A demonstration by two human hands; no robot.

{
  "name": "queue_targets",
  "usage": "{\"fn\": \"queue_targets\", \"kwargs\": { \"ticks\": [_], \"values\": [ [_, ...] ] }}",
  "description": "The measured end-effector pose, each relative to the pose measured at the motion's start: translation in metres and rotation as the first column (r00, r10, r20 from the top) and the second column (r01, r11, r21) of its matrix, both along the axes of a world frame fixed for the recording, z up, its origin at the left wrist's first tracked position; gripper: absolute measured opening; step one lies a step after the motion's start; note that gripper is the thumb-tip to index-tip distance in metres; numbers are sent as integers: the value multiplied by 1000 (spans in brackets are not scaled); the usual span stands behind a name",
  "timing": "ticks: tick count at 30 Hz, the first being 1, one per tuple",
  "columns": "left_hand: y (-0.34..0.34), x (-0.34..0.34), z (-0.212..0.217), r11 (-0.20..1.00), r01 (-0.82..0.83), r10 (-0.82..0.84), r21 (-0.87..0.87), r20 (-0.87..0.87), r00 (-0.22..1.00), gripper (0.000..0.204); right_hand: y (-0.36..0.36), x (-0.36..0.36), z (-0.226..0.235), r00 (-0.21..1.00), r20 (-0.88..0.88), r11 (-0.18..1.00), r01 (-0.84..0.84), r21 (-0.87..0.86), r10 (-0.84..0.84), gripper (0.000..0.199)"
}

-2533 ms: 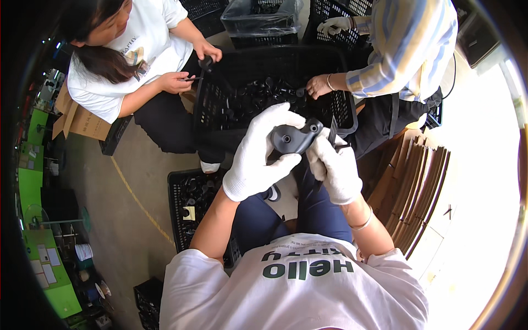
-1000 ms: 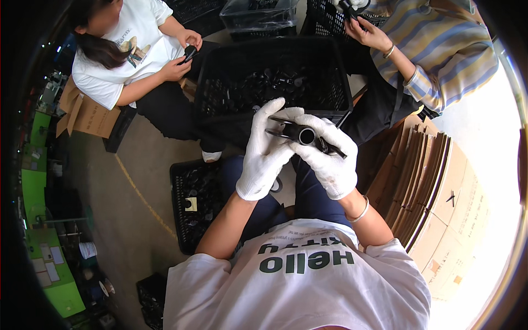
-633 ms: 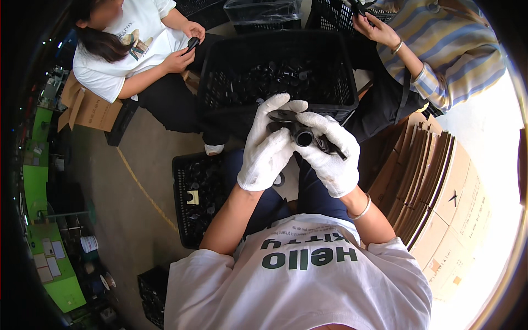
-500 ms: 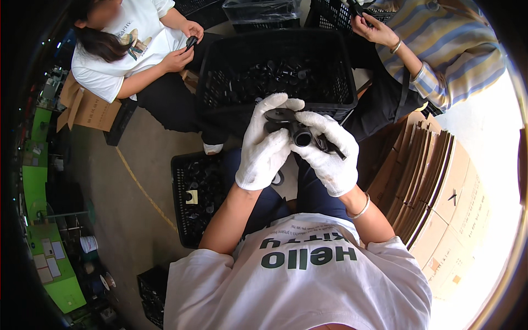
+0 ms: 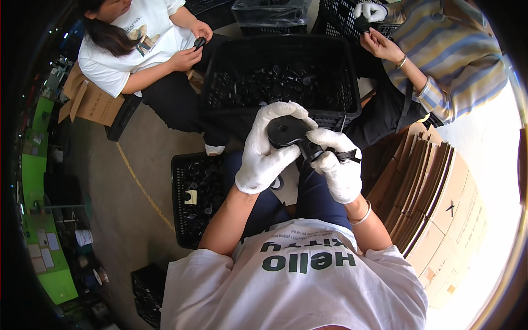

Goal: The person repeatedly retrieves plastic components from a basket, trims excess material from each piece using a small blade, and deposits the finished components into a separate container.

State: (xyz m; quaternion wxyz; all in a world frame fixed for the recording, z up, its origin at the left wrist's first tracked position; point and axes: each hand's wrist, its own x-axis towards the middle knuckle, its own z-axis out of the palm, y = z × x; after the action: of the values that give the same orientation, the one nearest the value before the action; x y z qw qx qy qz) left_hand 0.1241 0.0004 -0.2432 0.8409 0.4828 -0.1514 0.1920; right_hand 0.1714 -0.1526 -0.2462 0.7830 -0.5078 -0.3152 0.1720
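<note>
Wearing a white glove, my left hand (image 5: 258, 147) curls around the wide round end of a black plastic part (image 5: 285, 131). The part's disc-like face is turned up, and a short narrower neck runs from it to the right. My gloved right hand (image 5: 341, 168) pinches that neck between thumb and fingers. A thin dark strip-like piece (image 5: 350, 157) juts out to the right from the right hand's fingers; I cannot make out its kind. Both hands are above my lap, just in front of a large black crate (image 5: 212, 71) holding many small black parts (image 5: 275, 82).
A smaller black crate (image 5: 177, 220) of dark parts stands on the floor left of my legs. Flattened cartons (image 5: 440, 209) lean at the right. A person in white (image 5: 159, 49) sits far left; another in stripes (image 5: 445, 60) sits far right, both holding small black pieces.
The black part has been turned so that its round face now shows instead of its tube-like opening. My right fingers have shifted their grip on the neck, and both hands have lowered slightly.
</note>
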Motion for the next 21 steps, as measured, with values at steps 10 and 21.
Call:
{"fn": "queue_targets", "kwargs": {
  "ticks": [10, 21],
  "values": [
    [-17, -6, -5, 975, -151, 191, 163, -268, 944, 47, 6, 15, 2, 972, 176, 970, 186, -155, -158, 42],
    [21, -19, 16, 826, 523, -248, 210, -699, 671, 47, -8, 45, 10, 820, 463, 895, -126, -428, 337, 37]
  ]
}}
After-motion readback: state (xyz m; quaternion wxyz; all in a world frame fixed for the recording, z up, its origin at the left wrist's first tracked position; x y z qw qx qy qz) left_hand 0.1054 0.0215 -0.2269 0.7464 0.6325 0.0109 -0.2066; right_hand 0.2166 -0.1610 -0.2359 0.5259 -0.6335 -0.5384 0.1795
